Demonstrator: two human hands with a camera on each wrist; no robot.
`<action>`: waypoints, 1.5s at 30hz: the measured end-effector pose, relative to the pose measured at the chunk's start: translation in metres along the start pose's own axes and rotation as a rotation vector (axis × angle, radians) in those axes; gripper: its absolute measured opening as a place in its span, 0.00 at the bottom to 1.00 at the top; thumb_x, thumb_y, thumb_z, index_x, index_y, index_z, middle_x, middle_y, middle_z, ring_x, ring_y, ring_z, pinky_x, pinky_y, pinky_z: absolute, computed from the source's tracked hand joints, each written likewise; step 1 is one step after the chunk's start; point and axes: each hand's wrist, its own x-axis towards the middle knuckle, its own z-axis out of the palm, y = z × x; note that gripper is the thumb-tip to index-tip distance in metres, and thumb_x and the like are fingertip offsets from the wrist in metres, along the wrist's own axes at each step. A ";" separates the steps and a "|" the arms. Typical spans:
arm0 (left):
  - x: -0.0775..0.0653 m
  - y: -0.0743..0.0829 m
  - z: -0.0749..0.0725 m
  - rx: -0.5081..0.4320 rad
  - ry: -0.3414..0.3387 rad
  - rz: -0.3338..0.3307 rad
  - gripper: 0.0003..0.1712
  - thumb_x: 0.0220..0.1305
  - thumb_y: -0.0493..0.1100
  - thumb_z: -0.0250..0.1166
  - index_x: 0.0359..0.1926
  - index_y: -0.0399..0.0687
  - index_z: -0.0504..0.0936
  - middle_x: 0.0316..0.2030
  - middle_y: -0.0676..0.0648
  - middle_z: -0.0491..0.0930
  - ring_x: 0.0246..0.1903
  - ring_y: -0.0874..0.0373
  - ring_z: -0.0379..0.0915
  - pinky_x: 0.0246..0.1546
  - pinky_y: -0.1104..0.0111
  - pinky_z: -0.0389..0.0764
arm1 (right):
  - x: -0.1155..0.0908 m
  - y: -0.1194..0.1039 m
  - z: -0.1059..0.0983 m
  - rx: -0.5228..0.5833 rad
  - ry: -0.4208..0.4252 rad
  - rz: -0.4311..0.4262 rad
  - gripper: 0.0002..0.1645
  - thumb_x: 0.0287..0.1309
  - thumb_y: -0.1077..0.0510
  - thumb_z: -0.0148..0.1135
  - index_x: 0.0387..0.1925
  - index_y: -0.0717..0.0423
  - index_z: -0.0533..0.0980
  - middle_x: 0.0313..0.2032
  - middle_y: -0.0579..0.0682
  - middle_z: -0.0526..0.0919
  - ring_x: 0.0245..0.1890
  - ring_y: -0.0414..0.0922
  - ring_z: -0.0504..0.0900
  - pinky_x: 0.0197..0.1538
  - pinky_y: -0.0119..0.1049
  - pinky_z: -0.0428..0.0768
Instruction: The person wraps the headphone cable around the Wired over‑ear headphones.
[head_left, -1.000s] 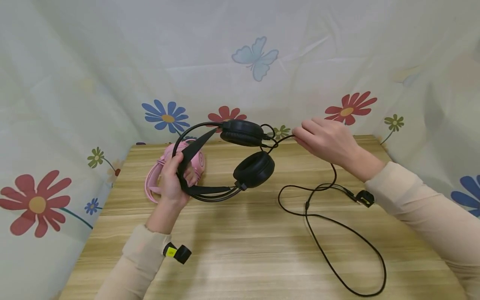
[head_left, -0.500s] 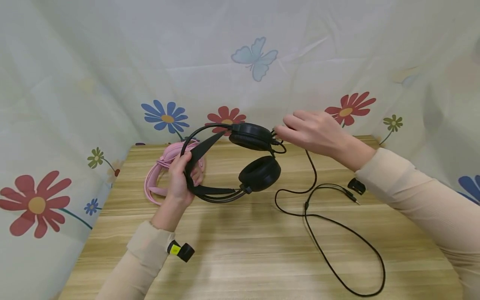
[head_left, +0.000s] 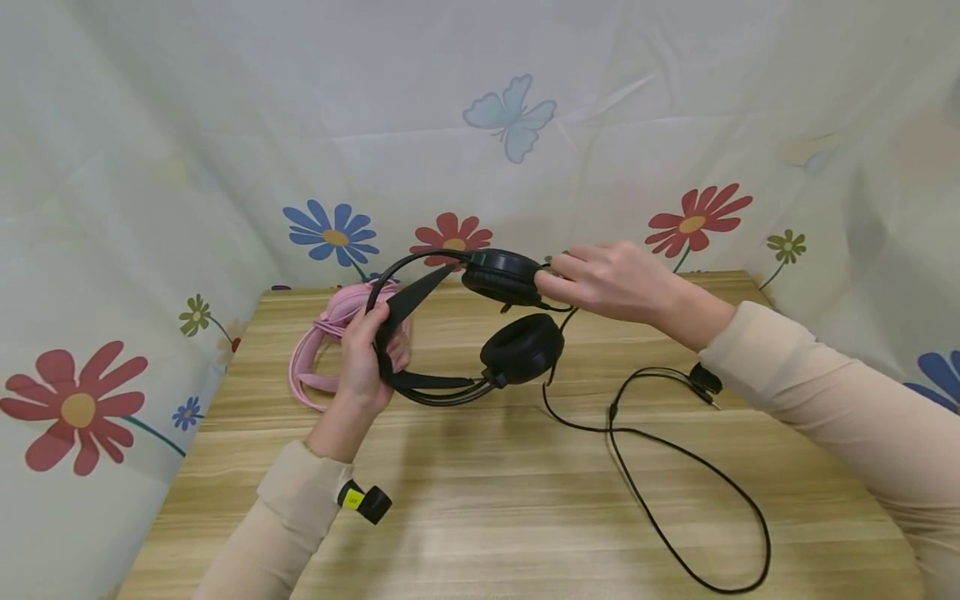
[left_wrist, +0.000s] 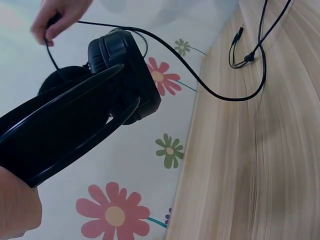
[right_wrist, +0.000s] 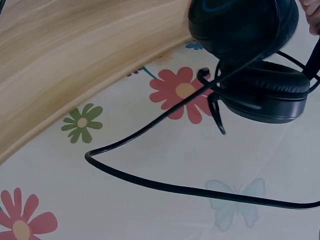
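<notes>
Black over-ear headphones [head_left: 522,348] are held above the table, ear cups toward the right. My left hand [head_left: 366,358] grips them by the headband, the thumb on its near side. Close to the upper ear cup [head_left: 502,277], my right hand [head_left: 611,282] pinches the black cable, as the left wrist view also shows with that hand [left_wrist: 62,17] at top left. From there the cable [left_wrist: 182,60] hangs down to the table. In the right wrist view, a bend of cable [right_wrist: 150,183] dangles below the ear cups [right_wrist: 265,92].
Pink headphones [head_left: 348,304] lie at the back left of the wooden table [head_left: 465,517]. The cable's long loop [head_left: 767,533] spreads over the right side, its plug end near my right sleeve [head_left: 780,358]. A flowered cloth [head_left: 375,125] hangs behind.
My right hand has come left toward the ear cups with the cable, lifting part of it off the table. The black headphones and my left hand have shifted slightly right.
</notes>
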 end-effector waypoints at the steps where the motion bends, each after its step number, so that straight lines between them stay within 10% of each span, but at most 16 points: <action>1: 0.000 0.000 0.001 0.009 0.007 -0.008 0.14 0.69 0.40 0.40 0.25 0.49 0.65 0.10 0.56 0.59 0.07 0.68 0.53 0.09 0.76 0.50 | 0.002 0.000 -0.001 0.004 -0.001 0.002 0.09 0.68 0.65 0.39 0.35 0.56 0.67 0.18 0.49 0.67 0.13 0.45 0.63 0.10 0.31 0.55; 21: 0.004 -0.004 0.013 0.223 0.044 -0.066 0.07 0.65 0.40 0.53 0.29 0.46 0.67 0.11 0.54 0.60 0.09 0.64 0.51 0.09 0.75 0.55 | 0.029 0.007 0.000 0.031 0.013 -0.024 0.13 0.71 0.55 0.38 0.34 0.55 0.67 0.22 0.49 0.68 0.14 0.44 0.63 0.11 0.32 0.56; 45: 0.001 -0.008 0.000 0.217 -0.168 -0.036 0.05 0.65 0.39 0.49 0.31 0.45 0.68 0.11 0.53 0.63 0.08 0.65 0.55 0.09 0.74 0.58 | 0.022 0.028 0.012 0.088 -0.103 0.194 0.17 0.56 0.48 0.60 0.27 0.56 0.66 0.17 0.49 0.66 0.11 0.46 0.65 0.10 0.34 0.54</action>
